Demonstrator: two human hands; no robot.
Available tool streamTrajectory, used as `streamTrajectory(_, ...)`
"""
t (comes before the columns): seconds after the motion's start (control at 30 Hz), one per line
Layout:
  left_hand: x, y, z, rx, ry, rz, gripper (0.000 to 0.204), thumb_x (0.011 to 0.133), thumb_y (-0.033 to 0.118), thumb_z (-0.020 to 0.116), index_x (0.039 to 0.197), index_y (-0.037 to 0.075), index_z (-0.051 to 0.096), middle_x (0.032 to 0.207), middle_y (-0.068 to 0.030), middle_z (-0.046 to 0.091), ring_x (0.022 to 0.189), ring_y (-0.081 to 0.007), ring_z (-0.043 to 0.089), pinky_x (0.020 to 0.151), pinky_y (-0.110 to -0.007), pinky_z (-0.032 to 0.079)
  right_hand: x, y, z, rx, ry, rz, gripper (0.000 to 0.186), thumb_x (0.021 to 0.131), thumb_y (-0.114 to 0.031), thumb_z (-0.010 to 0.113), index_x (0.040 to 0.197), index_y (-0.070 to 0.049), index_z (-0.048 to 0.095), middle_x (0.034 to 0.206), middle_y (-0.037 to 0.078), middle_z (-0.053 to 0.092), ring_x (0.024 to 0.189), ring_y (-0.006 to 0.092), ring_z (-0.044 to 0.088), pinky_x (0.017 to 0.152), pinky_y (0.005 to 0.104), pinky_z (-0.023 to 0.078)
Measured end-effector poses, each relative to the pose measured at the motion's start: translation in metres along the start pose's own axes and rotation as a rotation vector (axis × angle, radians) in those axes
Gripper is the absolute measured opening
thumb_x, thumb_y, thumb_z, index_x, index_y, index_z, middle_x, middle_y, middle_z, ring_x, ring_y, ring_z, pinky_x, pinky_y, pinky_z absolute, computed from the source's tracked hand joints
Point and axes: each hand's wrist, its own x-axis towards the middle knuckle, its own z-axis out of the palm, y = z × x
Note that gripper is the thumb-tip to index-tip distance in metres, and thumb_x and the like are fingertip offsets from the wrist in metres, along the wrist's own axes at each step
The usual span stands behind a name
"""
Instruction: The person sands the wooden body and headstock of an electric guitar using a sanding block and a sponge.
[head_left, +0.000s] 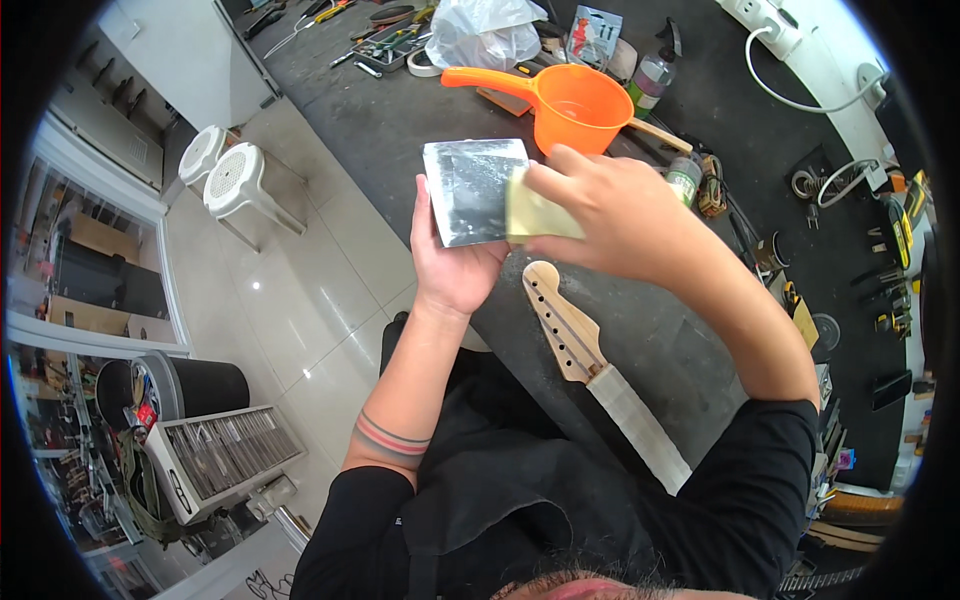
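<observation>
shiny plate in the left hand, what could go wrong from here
The shiny plate might slip from the left hand if the right hand pushes the pale yellow sheet hard, and could dent the guitar neck lying close by. The right hand might also knock the orange dipper just beyond it.

The square slab (470, 190) is glossy, perhaps metal.

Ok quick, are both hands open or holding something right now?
Left hand: holding a shiny, metal-looking plate from below.
Right hand: closed on a pale yellow sheet, at the plate's right edge.
</observation>
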Motion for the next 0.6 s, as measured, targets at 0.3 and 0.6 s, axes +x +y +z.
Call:
streamTrajectory(0.3, 0.011, -0.029, 0.001, -0.276, -0.053, 0.018, 0.075, 0.121, 0.073, 0.042, 0.167, 0.016, 0.06, 0.165, -0.0089, 0.067, 0.154, -0.0308, 0.063, 0.131, -0.055, 0.05, 0.024, -0.011, 0.029, 0.055, 0.36, -0.067, 0.056, 0.094, -0.046, 0.092, 0.132, -0.01, 0.072, 0.123, 0.015, 0.069, 0.118, 0.0378, 0.073, 0.097, 0.0495, 0.062)
streamTrajectory(0.6, -0.036, -0.007, -0.013, 0.05, -0.156, 0.059, 0.103, 0.117, 0.08, 0.041, 0.182, 0.001, 0.033, 0.176, -0.0343, 0.049, 0.157, -0.0495, 0.057, 0.131, -0.068, 0.048, 0.002, 0.022, 0.013, 0.116, 0.384, 0.084, 0.057, 0.101, -0.054, 0.087, 0.137, -0.012, 0.073, 0.129, 0.013, 0.075, 0.125, 0.0378, 0.073, 0.101, 0.0527, 0.062)
